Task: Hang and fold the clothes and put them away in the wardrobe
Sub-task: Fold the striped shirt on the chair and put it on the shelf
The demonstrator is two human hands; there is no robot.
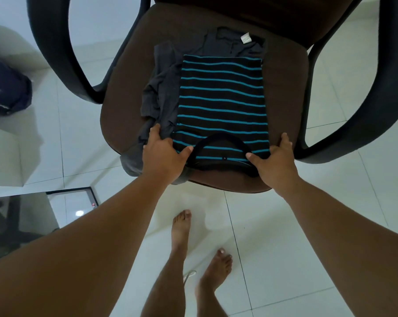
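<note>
A black shirt with teal stripes (221, 99) lies folded into a narrow rectangle on the brown seat of a chair (124, 106), its collar toward me. My left hand (163, 154) pinches the shirt's near left corner beside the collar. At the near right corner my right hand (273, 159) grips the shirt, thumb on top. Underneath lies a crumpled dark grey garment (161, 92), sticking out to the left and at the back, where a white label shows.
The chair has dark curved armrests (56, 53) on both sides. White tiled floor (285, 225) surrounds it, with my bare feet just below the seat. A glass-topped table (33, 213) stands at lower left and a dark blue bag (5, 90) at far left.
</note>
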